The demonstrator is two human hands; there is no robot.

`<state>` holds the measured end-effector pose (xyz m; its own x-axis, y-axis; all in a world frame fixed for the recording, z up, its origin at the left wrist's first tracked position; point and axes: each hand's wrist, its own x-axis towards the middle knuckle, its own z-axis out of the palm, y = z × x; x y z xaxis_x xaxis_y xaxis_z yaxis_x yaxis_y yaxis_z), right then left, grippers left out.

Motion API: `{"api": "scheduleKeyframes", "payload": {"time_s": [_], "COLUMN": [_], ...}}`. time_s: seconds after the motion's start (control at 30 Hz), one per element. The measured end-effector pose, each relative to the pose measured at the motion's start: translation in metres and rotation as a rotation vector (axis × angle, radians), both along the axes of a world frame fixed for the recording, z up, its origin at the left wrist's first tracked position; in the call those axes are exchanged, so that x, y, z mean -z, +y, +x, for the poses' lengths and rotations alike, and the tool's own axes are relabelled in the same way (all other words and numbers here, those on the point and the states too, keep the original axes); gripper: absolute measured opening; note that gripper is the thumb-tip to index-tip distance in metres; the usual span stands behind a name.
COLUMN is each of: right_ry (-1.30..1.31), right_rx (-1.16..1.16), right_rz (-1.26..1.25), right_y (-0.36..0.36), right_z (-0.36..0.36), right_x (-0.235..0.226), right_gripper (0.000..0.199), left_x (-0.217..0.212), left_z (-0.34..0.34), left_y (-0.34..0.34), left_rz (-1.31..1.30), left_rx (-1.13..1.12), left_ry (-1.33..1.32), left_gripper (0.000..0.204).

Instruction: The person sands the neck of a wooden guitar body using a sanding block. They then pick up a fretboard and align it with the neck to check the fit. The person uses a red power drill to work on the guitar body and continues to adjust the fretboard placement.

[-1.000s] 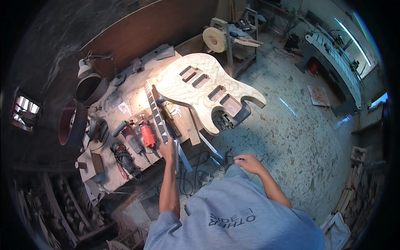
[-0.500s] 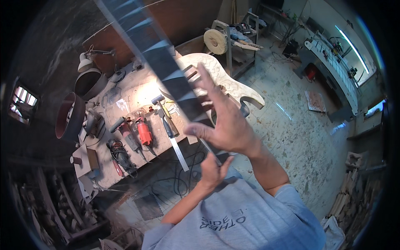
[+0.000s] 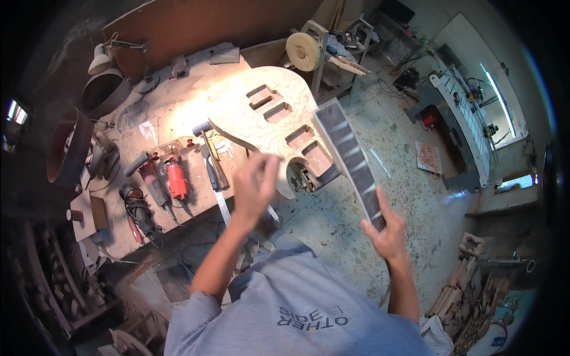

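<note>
My right hand (image 3: 389,228) grips the lower end of a guitar fretboard (image 3: 350,157), dark with pale triangular inlays and a light edge, raised and tilted just right of the guitar body. My left hand (image 3: 255,187) is blurred by motion, its thumb apart from the loosely bent fingers and nothing seen in it; it hovers by the body's near left edge. The pale guitar body (image 3: 237,89), with a wavy relief surface and several rectangular cavities, lies at the bench's right end and overhangs it. A dark metal part (image 3: 303,178) shows at its near cutaway.
On the bench (image 3: 196,77) lie a mallet (image 3: 203,129), a blue-handled tool (image 3: 210,169), a red power tool (image 3: 176,178), a grey-and-red one (image 3: 153,187) and coiled black cable (image 3: 133,204). A buffing wheel (image 3: 303,52) stands behind. Wood scraps (image 3: 454,296) are stacked at lower right.
The fretboard has swung from across the bench to right of the guitar body. My left hand has let go of its end and moved left; my right hand, spread before, now grips it.
</note>
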<state>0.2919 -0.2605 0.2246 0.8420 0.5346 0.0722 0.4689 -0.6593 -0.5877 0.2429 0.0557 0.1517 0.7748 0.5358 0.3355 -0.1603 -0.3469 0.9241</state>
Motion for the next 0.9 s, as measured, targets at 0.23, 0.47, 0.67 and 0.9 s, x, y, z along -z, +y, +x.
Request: {"api": "scheduleKeyframes", "payload": {"time_s": [0.23,0.47,0.67,0.9], "right_ry": [0.132,0.142,0.100,0.107], "right_rx": [-0.020,-0.092,-0.135,-0.121], "right_rz": [-0.023,-0.116,-0.200,-0.254], "right_y": [-0.022,-0.025,-0.027,-0.029], "right_z": [-0.001,0.011,0.025,0.030], "right_x": [0.042,0.051,0.060,0.065], "right_gripper": [0.080,0.079,0.081,0.084], "left_x": [-0.003,0.023,0.011,0.011], "left_z": [0.074,0.097,0.094,0.095], "left_y": [0.042,0.045,0.045,0.042], "left_rz": [0.127,0.219,0.165,0.185], "left_rx": [0.358,0.557,0.559,0.560], "left_ry": [0.198,0.235,0.305,0.360], "left_gripper": [0.023,0.028,0.030,0.036]}}
